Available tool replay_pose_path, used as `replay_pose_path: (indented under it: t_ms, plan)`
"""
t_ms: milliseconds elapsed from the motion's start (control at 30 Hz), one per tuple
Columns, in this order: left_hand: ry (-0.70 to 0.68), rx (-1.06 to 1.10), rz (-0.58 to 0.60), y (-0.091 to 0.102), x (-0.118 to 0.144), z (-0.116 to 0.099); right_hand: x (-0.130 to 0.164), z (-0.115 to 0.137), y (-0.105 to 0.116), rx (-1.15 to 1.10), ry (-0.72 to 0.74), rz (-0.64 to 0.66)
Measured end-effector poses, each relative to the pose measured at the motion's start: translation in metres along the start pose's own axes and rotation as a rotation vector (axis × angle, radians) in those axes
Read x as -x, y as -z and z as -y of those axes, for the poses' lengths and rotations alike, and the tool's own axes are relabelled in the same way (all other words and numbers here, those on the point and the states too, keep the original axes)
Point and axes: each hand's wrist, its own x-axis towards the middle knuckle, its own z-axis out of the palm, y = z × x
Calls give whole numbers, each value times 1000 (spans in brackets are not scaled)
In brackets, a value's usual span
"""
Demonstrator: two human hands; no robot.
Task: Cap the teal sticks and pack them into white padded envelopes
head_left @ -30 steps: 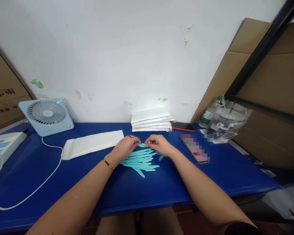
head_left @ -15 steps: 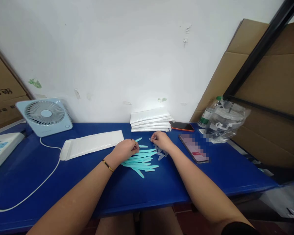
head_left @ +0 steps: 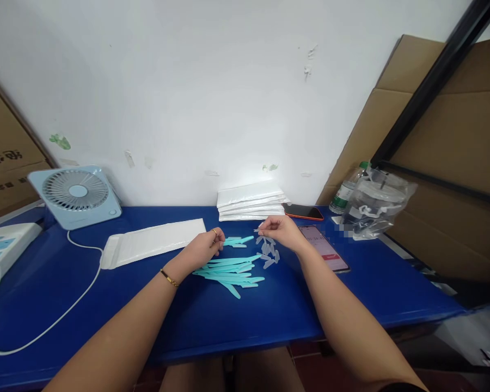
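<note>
On the blue table [head_left: 351,305] the left hand [head_left: 203,247] rests with its fingers curled loosely together, pinching the near end of a teal stick [head_left: 237,240] that lies flat and points right. The right hand [head_left: 281,228] is lifted just above the table, thumb and forefinger closed on a small clear cap [head_left: 256,230]; more clear caps [head_left: 268,252] lie scattered just below that hand. A fan-shaped pile of sticks [head_left: 231,269] sits between the two forearms, near the middle of the table and well back from the front edge. To the right, a phone [head_left: 325,247] lies flat just beside the right wrist, and a second phone [head_left: 302,212] lies behind it near the wall. A stack of white pouches [head_left: 251,200] stands against the wall behind the hands; one pouch [head_left: 155,241] lies flat just left of the left hand. Farther left are a fan [head_left: 75,194] and its white cord [head_left: 65,305], which loops toward the front edge. A clear bag [head_left: 378,202] and a bottle [head_left: 346,191] crowd the far right corner. Bare table lies open in front of the pile.
</note>
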Motion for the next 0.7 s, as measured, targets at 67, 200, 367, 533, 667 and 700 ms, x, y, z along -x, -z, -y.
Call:
replay_pose_path:
  t_ms: [67,200,367,533,667,700]
  plan:
    - [9,1,-23,3,1,1,-1,-2,-1,-38,26,-15]
    - [10,-27,-74,8,0,-1,-2,-3,-2,-2,140,-5]
    - [14,-23,-75,10,-2,-1,0,-2,-5,42,184,16]
    - [-2,29,-49,7,-3,1,0,2,-15,62,210,41]
    - [5,40,-46,8,-3,1,0,3,-14,70,224,40]
    - [5,38,-55,10,-2,1,0,3,-12,70,225,27]
